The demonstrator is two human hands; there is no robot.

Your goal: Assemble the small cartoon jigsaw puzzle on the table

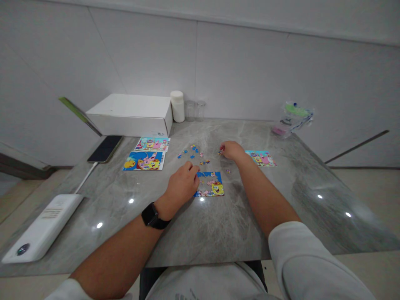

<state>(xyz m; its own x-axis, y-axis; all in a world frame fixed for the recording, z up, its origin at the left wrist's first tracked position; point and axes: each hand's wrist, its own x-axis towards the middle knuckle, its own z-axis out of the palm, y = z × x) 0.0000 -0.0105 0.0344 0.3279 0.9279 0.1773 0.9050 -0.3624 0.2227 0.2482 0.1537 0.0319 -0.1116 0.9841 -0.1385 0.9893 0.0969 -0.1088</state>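
A partly assembled jigsaw puzzle (218, 188) with a blue border and a yellow cartoon figure lies flat before me. My left hand (184, 181) rests at its left edge, fingers curled and covering that side; what they hold, if anything, is hidden. Beyond the puzzle, my right hand (230, 150) pinches a small puzzle piece (220, 153) at the table surface. Several loose puzzle pieces (193, 151), many of them blue, are scattered past my left hand. One more loose piece (228, 171) sits just right of the puzzle.
Picture cards (145, 161) lie at the left, another card (262, 158) at the right. Farther back stand a white box (131, 112), a white bottle (178, 107) and glasses (200, 111). A phone (105, 148) is cabled to a white power bank (46, 227). A plastic bag (293, 119) sits back right.
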